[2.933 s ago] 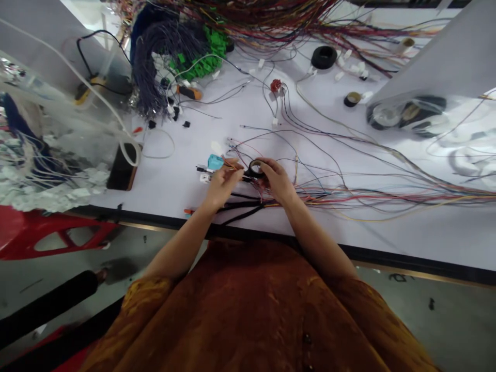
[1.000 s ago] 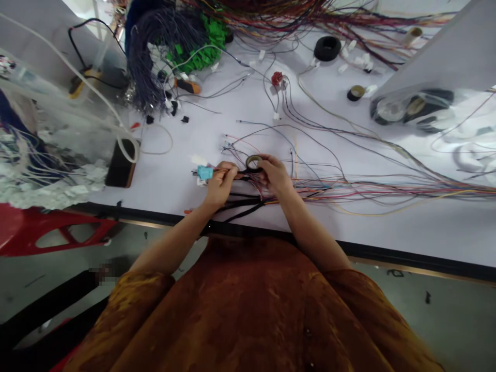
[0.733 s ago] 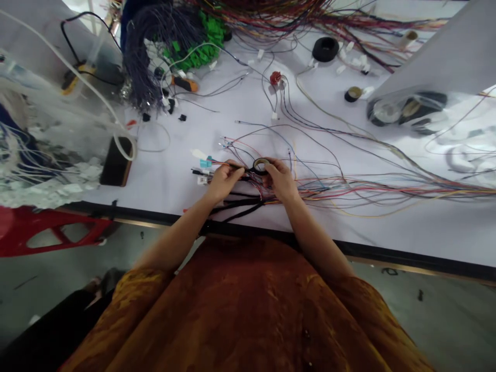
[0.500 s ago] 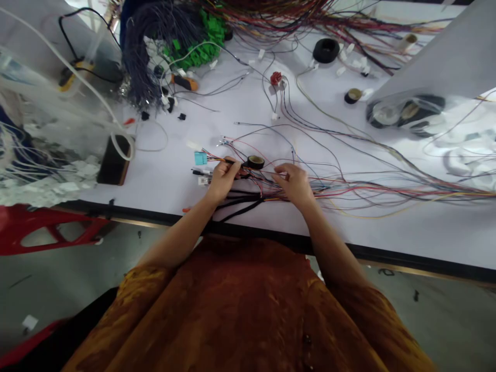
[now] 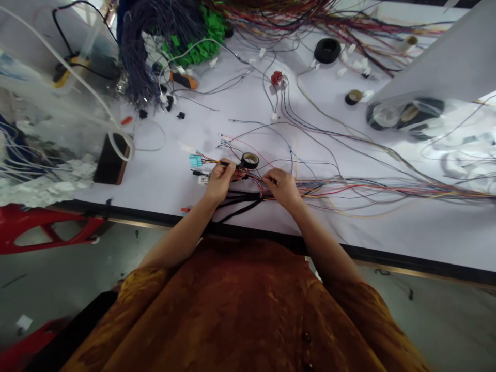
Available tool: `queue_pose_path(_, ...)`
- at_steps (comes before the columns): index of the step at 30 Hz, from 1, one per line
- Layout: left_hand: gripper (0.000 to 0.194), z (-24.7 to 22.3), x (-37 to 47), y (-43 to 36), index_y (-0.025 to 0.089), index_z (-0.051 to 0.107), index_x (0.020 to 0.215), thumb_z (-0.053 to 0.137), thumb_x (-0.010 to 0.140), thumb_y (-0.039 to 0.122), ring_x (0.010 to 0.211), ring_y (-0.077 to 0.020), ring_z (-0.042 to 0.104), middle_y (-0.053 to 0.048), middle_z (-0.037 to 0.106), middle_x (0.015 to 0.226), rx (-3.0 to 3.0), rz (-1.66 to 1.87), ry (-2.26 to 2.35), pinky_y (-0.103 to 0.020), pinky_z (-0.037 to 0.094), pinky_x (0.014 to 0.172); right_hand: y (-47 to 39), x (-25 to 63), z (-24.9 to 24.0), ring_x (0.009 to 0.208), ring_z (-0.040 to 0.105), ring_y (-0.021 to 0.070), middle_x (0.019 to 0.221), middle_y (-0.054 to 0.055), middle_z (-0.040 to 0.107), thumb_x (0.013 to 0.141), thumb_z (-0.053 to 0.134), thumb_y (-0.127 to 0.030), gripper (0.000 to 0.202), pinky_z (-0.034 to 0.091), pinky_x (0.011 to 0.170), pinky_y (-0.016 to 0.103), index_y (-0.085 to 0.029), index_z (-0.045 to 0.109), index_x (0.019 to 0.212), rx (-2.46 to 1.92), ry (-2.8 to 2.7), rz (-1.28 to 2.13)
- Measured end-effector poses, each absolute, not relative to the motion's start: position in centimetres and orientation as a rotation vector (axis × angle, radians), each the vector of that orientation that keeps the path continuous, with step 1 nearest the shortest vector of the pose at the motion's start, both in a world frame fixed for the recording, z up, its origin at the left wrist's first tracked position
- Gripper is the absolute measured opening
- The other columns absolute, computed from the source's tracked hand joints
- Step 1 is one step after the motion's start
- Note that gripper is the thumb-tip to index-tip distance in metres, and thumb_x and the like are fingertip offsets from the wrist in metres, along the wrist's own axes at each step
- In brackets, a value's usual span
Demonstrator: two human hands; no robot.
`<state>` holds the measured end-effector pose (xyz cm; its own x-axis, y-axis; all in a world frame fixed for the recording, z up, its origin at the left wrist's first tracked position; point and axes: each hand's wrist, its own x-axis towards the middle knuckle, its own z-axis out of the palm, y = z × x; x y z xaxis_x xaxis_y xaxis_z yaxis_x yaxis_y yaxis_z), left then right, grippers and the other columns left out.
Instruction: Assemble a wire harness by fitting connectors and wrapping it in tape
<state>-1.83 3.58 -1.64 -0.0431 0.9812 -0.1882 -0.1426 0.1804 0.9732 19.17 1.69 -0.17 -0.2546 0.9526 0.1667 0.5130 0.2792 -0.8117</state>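
My left hand (image 5: 219, 183) is closed on a thin wire bundle near its light-blue connector (image 5: 196, 160). A roll of black tape (image 5: 250, 160) hangs on the bundle just right of those fingers, its loose end running to them. My right hand (image 5: 282, 185) is closed, fingertips pinched over the wires (image 5: 325, 185) that run off to the right; what exactly it pinches is hidden. Below and between the hands lie black-wrapped branches (image 5: 244, 206) of the harness. A white connector (image 5: 202, 180) sits beside my left hand.
Dark wires with green connectors (image 5: 205, 46) lie at the back, near an orange-handled tool (image 5: 183, 80). Tape rolls (image 5: 327, 50) and a red connector (image 5: 276, 78) are farther right. A phone (image 5: 112, 160) and bags of white connectors (image 5: 42, 170) stand left.
My right hand has moved left, closer to my left hand, and its fingers have drawn together. The tape roll and light-blue connector have shifted slightly left.
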Motion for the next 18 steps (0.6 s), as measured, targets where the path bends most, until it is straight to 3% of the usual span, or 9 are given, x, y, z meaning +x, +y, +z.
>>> queue_pose_path(5,0.041,-0.8,-2.3,3.2,0.022,0.048,0.082,0.069,0.078,0.057,0.064,-0.0155,0.071,0.003,0.065,0.063,1.018,1.199,1.216,-0.026,0.056,0.061,4.4,18.2,2.6,0.052,0.05,0.0079,0.083,0.001,0.063,0.088,0.057,-0.032,0.015,0.038,0.05,0.023,-0.018,0.061,0.089,-1.445,-1.416,1.105)
queue_pose_path(8,0.039,0.0,-2.5,2.9,0.021,0.051,0.084,0.067,0.081,0.057,0.067,-0.0168,0.071,0.001,0.068,0.065,1.125,1.175,1.2,-0.028,0.057,0.065,6.3,16.1,3.6,0.039,0.043,0.0071,0.067,-0.004,0.059,0.086,0.062,-0.033,0.018,0.032,0.039,0.022,-0.018,0.055,0.095,-1.477,-1.342,1.432)
queue_pose_path(11,0.039,0.5,-2.6,2.8,0.021,0.051,0.084,0.067,0.081,0.057,0.066,-0.0171,0.071,0.001,0.069,0.066,1.164,1.152,1.21,-0.029,0.057,0.063,7.3,14.6,3.5,0.035,0.038,0.0075,0.051,-0.01,0.047,0.084,0.06,-0.022,0.014,0.028,0.036,0.02,-0.019,0.053,0.095,-1.446,-1.285,1.62)
queue_pose_path(14,0.039,0.4,-2.5,3.0,0.021,0.05,0.081,0.066,0.081,0.056,0.064,-0.0165,0.07,0.001,0.068,0.064,1.167,1.117,1.249,-0.028,0.056,0.062,7.2,14.6,3.1,0.036,0.035,0.0066,0.053,-0.011,0.043,0.08,0.052,-0.014,0.017,0.027,0.036,0.02,-0.02,0.051,0.095,-1.408,-1.129,1.589)
queue_pose_path(18,0.036,0.2,-2.2,3.4,0.021,0.048,0.08,0.067,0.082,0.051,0.06,-0.0149,0.069,0.001,0.067,0.062,1.143,1.125,1.294,-0.025,0.053,0.057,5.2,15.2,3.0,0.047,0.042,0.0053,0.072,-0.006,0.053,0.075,0.055,-0.016,0.019,0.035,0.047,0.021,-0.02,0.054,0.094,-1.434,-1.27,1.188)
